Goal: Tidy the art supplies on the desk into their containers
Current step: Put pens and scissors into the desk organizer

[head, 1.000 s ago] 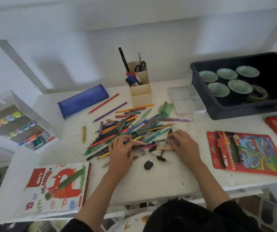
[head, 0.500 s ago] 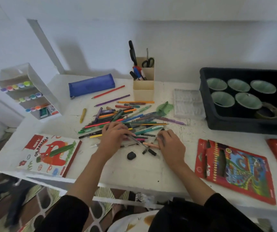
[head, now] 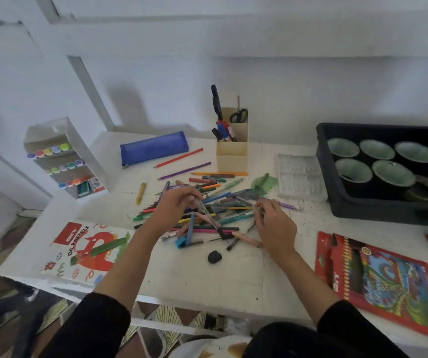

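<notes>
A slim grey pen [head: 209,215] was gripped in the curled fingers of the left hand [head: 174,206] and held slantwise over the heap of pens and pencils [head: 223,196]. The right hand [head: 276,226] was bent over that heap's right edge; whether anything was pinched there could not be told. The heap lay spread mid-surface (nearly all unsorted). Only a few tools were stood in the cream holder [head: 232,157] behind, beside the blue pencil case [head: 153,148]. Little was judged done.

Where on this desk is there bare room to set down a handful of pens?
Bare: the front strip between pastels box and pencil pack, around the eraser; also left of the crayon. Crowded: the middle, under the pen pile.
</notes>
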Demonstrator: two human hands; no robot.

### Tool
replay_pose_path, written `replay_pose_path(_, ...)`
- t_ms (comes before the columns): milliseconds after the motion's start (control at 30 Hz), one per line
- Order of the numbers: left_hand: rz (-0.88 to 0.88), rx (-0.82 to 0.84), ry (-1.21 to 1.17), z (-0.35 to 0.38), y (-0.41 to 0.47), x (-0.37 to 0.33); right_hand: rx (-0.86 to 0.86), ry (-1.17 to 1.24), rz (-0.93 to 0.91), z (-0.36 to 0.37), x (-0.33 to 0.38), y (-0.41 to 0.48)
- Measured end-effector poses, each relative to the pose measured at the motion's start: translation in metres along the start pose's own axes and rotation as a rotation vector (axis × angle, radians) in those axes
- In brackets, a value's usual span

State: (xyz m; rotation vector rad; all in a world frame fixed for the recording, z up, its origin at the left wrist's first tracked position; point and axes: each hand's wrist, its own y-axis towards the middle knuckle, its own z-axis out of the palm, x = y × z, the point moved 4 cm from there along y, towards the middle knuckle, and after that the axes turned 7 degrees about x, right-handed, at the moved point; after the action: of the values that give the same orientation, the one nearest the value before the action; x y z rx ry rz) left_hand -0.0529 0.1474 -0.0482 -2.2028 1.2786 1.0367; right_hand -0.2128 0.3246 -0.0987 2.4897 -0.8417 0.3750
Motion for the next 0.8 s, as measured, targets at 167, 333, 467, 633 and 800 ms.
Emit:
replay_pose_path(167,0.037,-0.119,-0.019,-0.034,0.022,0.010,0.031,0.216,0.011,-0.009,0.016,0.035)
replay_pose_path(333,0.101,-0.321,-0.105,-0.063,0.051,0.011,-0.005,0.503,0.134,-0.018,0.036,0.092)
replay_pose_path(467,0.133,-0.390,-0.178,-0.067,0.083,0.007,-0.056,0.638,0.126,-0.021,0.056,0.134)
replay_pose_path(633,0.127,-0.418,-0.124,-0.056,0.114,-0.002,-0.030,0.594,0.046,-0.010,0.075,0.166)
replay_pose_path(800,0.084,-0.312,-0.047,-0.035,0.131,0.003,0.044,0.512,0.082,0.017,0.081,0.175)
